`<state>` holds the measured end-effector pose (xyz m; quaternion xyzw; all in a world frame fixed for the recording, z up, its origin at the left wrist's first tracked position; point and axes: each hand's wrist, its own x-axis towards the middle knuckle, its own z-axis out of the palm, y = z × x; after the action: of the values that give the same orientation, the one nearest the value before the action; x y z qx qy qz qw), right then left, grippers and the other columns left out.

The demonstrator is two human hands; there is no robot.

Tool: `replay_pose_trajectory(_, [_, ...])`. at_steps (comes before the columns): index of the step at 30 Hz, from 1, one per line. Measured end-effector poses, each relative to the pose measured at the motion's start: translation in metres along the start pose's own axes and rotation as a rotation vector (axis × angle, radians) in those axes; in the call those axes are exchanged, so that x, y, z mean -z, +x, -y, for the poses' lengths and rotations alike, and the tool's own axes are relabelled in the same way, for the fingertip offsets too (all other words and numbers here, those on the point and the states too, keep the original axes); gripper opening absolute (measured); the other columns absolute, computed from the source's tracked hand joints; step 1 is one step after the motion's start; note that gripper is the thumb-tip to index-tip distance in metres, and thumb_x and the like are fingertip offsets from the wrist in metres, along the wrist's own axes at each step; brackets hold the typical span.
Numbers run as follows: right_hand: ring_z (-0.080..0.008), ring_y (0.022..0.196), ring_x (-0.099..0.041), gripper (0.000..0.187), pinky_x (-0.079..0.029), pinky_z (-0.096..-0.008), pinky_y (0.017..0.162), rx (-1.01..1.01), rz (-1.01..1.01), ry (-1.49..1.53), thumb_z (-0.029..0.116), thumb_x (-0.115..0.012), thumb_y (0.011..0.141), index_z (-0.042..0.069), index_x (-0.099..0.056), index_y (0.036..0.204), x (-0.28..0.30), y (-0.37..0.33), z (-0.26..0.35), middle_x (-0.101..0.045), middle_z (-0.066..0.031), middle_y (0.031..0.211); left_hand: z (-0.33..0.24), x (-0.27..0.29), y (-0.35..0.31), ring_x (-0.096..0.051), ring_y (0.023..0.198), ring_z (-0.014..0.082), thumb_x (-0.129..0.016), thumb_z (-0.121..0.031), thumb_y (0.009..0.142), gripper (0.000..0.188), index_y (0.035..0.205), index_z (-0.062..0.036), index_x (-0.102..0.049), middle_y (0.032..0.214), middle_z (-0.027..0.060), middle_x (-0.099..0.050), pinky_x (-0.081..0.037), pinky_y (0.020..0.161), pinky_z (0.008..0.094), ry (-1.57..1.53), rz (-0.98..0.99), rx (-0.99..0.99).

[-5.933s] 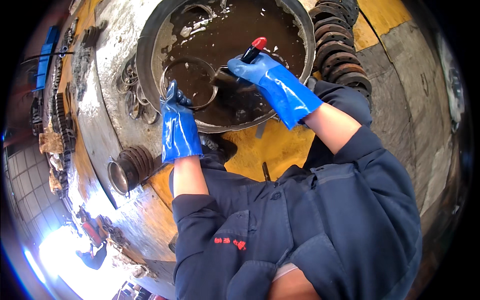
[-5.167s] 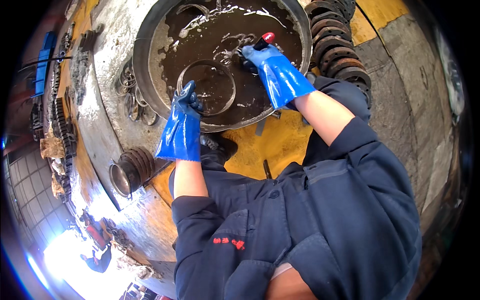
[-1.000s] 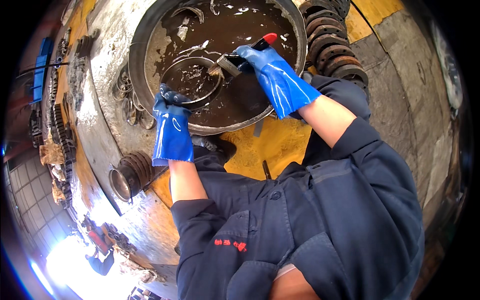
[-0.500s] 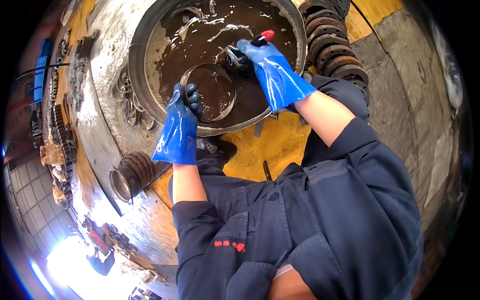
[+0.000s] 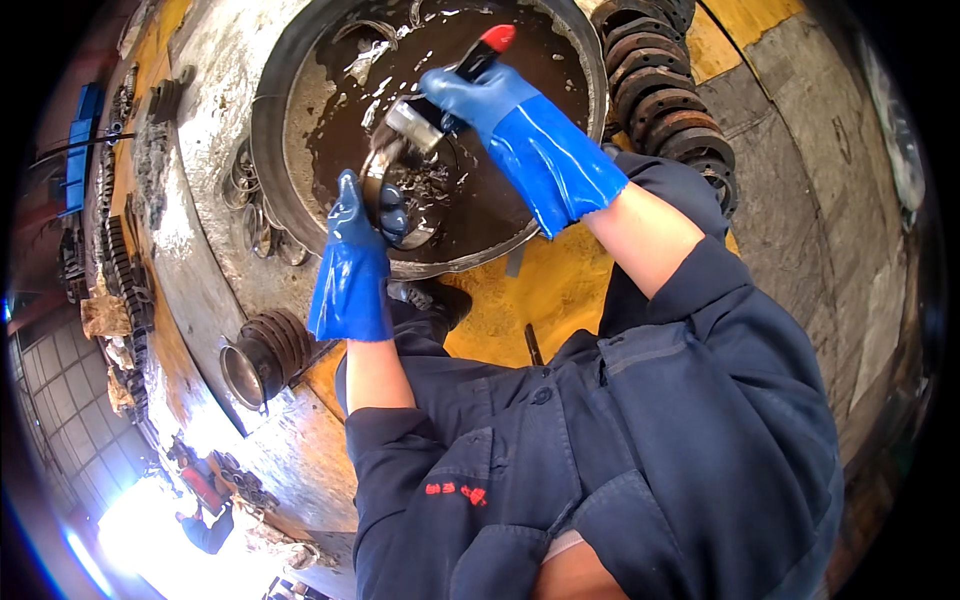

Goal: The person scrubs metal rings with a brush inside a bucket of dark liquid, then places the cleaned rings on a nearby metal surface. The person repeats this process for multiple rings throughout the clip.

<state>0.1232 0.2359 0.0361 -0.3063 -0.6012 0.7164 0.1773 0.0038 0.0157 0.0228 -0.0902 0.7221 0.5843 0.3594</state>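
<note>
Both my hands wear blue rubber gloves. My left hand (image 5: 362,215) is closed around the near left side of a thin metal ring (image 5: 374,182), held tilted over a round metal tub (image 5: 268,150) of dark, murky liquid (image 5: 500,180). In my right hand (image 5: 480,98) is a paintbrush (image 5: 480,55) with a black, red-tipped handle and a metal ferrule. Its bristles, blurred, meet the ring's upper edge. Part of the ring is hidden by the brush and my left fingers.
Rusty, curved flanged parts (image 5: 660,90) stand in a row right of the tub. Loose thin rings (image 5: 262,215) lie to its left. A stack of ribbed metal rings (image 5: 275,345) sits nearer on the left. Another person (image 5: 205,525) is at lower left, beside a bright glare.
My right hand has moved left with the brush, bringing the bristles from over the liquid onto the ring. The ring has turned in my left hand and appears narrower.
</note>
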Motion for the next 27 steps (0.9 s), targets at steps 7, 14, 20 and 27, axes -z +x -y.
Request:
replay_pose_trajectory(7, [-0.0159,0.079,-0.064,0.053,-0.051,-0.0336,0.075,-0.323,-0.204,0.072,0.049,-0.074,0.093,-0.004,-0.076,0.101,0.014,-0.014,-0.007,-0.073,-0.0076,0.087,-0.004,0.014,-0.001,-0.036,0.039,0.0208,-0.048,-0.069,0.105,0.062,0.075,-0.0155,-0.058,0.052,0.005,-0.048,-0.03,0.044,0.0366,-0.305,0.041,-0.263])
replay_pose_trajectory(14, [-0.0202,0.085,-0.067,0.05,-0.052,-0.0368,0.08,-0.478,-0.111,-0.017,0.046,-0.07,0.094,-0.003,-0.075,0.104,0.004,-0.025,-0.031,-0.075,-0.0108,0.093,-0.008,0.013,-0.003,-0.034,0.04,0.021,-0.047,-0.071,0.104,0.064,0.074,-0.0149,-0.057,0.048,0.0058,-0.043,-0.029,0.046,0.0363,-0.372,0.022,-0.333])
replay_pose_trajectory(20, [-0.0244,0.083,-0.071,0.05,-0.055,-0.0391,0.085,-0.235,0.196,-0.454,0.053,-0.068,0.095,0.005,-0.077,0.109,-0.011,-0.013,-0.049,-0.077,-0.0111,0.089,-0.017,0.002,-0.004,-0.036,0.041,0.0209,-0.047,-0.072,0.103,0.065,0.075,-0.0142,-0.057,0.048,0.0067,-0.044,-0.03,0.046,0.0366,-0.356,-0.047,-0.333])
replay_pose_trajectory(27, [-0.0272,0.089,-0.074,0.052,-0.055,-0.0402,0.087,-0.275,0.273,-0.482,0.057,-0.069,0.093,0.01,-0.079,0.113,-0.009,-0.015,-0.038,-0.078,-0.0133,0.095,-0.008,-0.002,-0.016,-0.038,0.041,0.0214,-0.047,-0.069,0.104,0.063,0.075,-0.0135,-0.057,0.052,0.0071,-0.047,-0.032,0.047,0.0364,-0.316,0.259,-0.415])
